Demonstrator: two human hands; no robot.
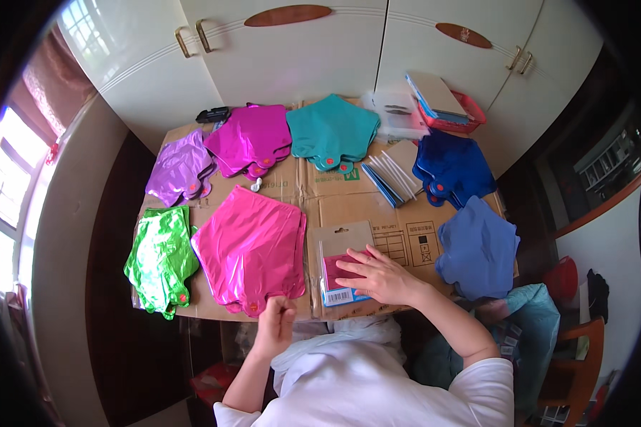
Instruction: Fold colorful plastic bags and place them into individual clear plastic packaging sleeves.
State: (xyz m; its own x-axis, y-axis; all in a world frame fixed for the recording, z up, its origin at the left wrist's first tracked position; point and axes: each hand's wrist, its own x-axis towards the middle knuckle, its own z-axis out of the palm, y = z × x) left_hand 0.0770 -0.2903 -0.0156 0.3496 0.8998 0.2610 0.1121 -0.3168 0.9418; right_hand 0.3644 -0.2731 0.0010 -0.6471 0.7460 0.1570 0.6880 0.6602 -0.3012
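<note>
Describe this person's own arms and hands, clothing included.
The white shirt has short, plain white sleeves. Below them the forearms are bare. The left hand and right hand wear no gloves; no watch shows.

Packet on cardboard, between foil stacks; basket behind, right.

The packet lies flat on the cardboard, slotted end facing away, pink showing through its clear front (partly covered just now) above a blue end bearing a barcode. To its left, the pink foil stack lies flat, glossy and creased, roughly five-sided, tabbed end facing the person.
</note>
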